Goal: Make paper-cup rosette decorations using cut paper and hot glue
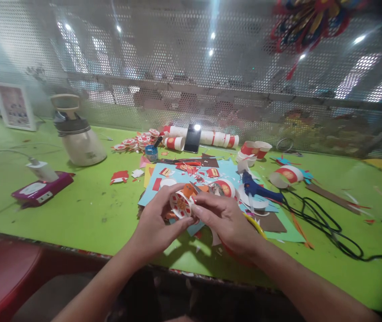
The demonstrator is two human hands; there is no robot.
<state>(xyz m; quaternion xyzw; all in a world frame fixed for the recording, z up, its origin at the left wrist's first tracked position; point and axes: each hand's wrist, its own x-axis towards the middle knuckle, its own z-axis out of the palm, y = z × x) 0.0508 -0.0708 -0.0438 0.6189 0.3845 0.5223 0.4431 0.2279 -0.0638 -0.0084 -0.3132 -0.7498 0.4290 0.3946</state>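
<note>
Over the middle of the table, my left hand point(153, 226) is curled round a small round paper craft point(179, 205) with a red-and-white pattern and a yellow centre. Orange paper point(188, 190) shows along its top edge. The fingertips of my right hand point(226, 219) are closed in a pinch at the right rim of the craft, and partly hide it. Just beyond the hands lies a cut paper cup piece point(224, 188) with a red band. Yellow-handled scissors point(255, 225) are partly covered by my right hand.
A blue glue gun point(261, 190) with a black cord point(325, 228) lies at right. Behind are a phone point(192, 138), a row of paper cups point(207, 136), finished round crafts point(144, 141) and a blue jar point(151, 153). A bottle point(80, 138) and purple power strip point(43, 190) stand left.
</note>
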